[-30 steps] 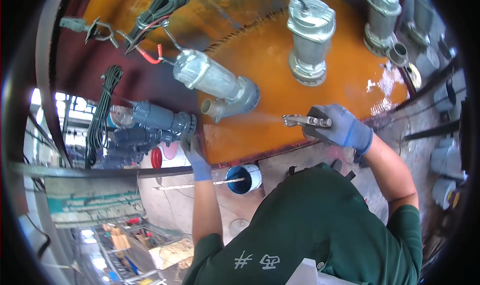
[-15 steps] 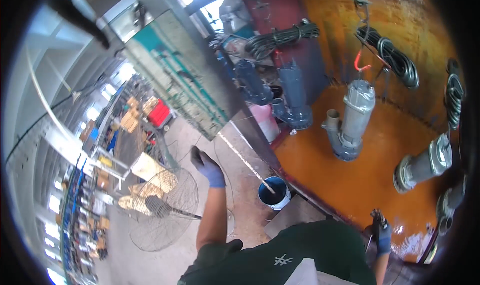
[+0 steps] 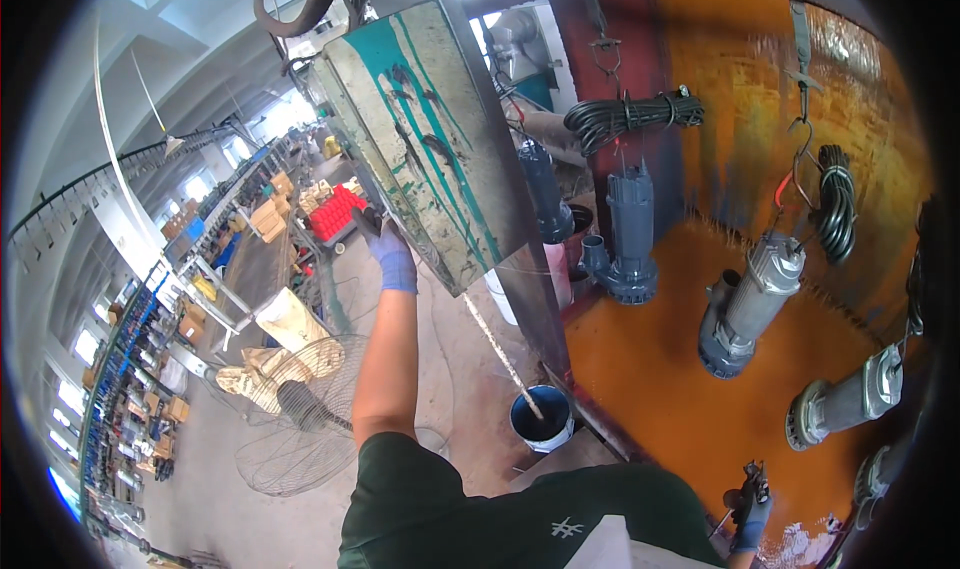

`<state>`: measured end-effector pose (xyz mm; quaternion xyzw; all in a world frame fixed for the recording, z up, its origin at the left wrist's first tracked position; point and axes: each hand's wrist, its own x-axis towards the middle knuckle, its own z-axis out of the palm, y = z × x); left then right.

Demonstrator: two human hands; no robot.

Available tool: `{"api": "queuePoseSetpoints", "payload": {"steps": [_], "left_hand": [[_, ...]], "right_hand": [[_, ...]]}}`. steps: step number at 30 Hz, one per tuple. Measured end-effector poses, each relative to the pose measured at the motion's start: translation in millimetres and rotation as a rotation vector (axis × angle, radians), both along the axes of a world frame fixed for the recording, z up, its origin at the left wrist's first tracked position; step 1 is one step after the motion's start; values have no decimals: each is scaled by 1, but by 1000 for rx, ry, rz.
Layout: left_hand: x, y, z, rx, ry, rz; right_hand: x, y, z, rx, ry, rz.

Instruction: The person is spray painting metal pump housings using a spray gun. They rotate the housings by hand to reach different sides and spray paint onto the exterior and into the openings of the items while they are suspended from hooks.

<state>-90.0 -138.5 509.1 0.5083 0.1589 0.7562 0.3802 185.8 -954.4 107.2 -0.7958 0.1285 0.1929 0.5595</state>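
My left hand (image 3: 390, 249), in a blue glove with dark fingers, is raised at the left edge of a paint-streaked control box (image 3: 400, 139). Its fingers are stretched out; whether they touch the box is hard to tell. Low on the right, my right hand (image 3: 752, 531), gloved alike, is closed around a spray gun (image 3: 748, 489). Beyond it hang several submersible pumps: a dark blue-grey one (image 3: 630, 229), a silver one with a grey base (image 3: 765, 284), and another silver one (image 3: 850, 399) tilted at the right.
An orange-stained booth floor (image 3: 640, 369) and wall (image 3: 740, 99) surround the pumps. Coiled black cables (image 3: 635, 119) hang from hooks. A paint bucket (image 3: 543, 419) with a stick stands below the box. A wire-cage fan (image 3: 300, 419) is at left, before red parts (image 3: 335, 214) and cartons.
My left hand has risen toward the control box's left edge. The view has turned, so the box and pumps appear farther right. The right hand still grips the spray gun.
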Motion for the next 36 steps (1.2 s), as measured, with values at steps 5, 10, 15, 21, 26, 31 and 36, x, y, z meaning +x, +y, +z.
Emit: {"api": "queuePoseSetpoints", "payload": {"steps": [5, 10, 15, 21, 26, 31, 36], "left_hand": [[-11, 27, -12, 23, -59, 84], [-8, 17, -16, 30, 19, 122], [-13, 35, -9, -27, 137, 201], [-69, 68, -24, -29, 562, 276], [8, -131, -20, 542, 413, 551], [108, -267, 4, 1068, 525, 339], [218, -369, 61, 1345, 554, -104]], "right_hand": [[5, 3, -14, 6, 0, -28], [-10, 1, 1, 76, -83, -26], [-16, -17, -17, 55, -370, 200], [-49, -11, 29, 163, -230, 189], [-68, -4, 83, -57, -319, 192], [-58, 10, 162, 63, -334, 264], [-41, 44, 230, 24, -467, 257]]}}
